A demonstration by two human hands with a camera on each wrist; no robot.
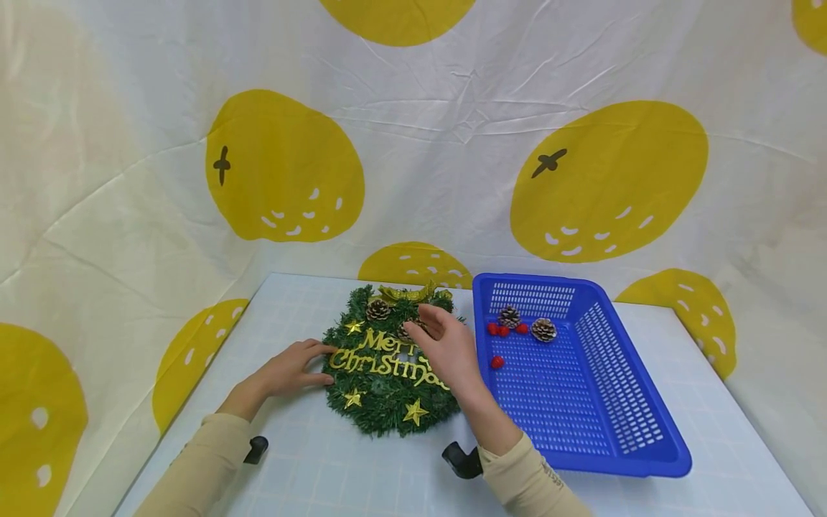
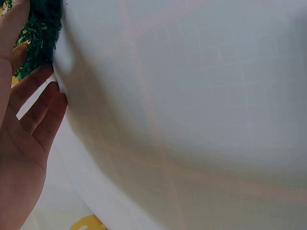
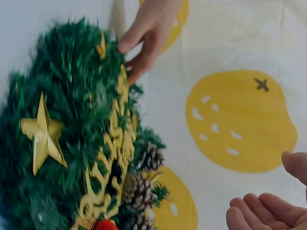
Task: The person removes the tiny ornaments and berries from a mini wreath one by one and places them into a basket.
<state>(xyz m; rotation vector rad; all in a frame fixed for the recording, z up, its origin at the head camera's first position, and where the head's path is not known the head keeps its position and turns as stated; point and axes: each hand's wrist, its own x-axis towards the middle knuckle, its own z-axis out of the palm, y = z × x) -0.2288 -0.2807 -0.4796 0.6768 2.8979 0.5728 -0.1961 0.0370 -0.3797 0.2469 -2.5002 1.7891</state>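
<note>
A green Christmas wreath [image 1: 388,416] lies on the table with gold "Merry Christmas" lettering [image 1: 371,364] across it. Gold stars [image 1: 415,412], pine cones [image 1: 377,309] and a gold bow [image 1: 407,294] decorate it. My left hand [image 1: 293,370] rests its spread fingers against the wreath's left edge. Over the wreath's right side hovers my right hand [image 1: 450,352], covering part of the lettering in the head view. Its fingers [image 3: 261,208] are bent and apart from the thumb, with nothing between them in the right wrist view. A red berry [image 3: 105,225] shows at the wreath's lower edge there.
A blue plastic basket [image 1: 675,456] stands right of the wreath. Inside are two pine cones [image 1: 544,329] and several red berries [image 1: 497,362]. A white cloth with yellow fruit prints [image 1: 284,165] hangs behind the table [image 1: 310,474].
</note>
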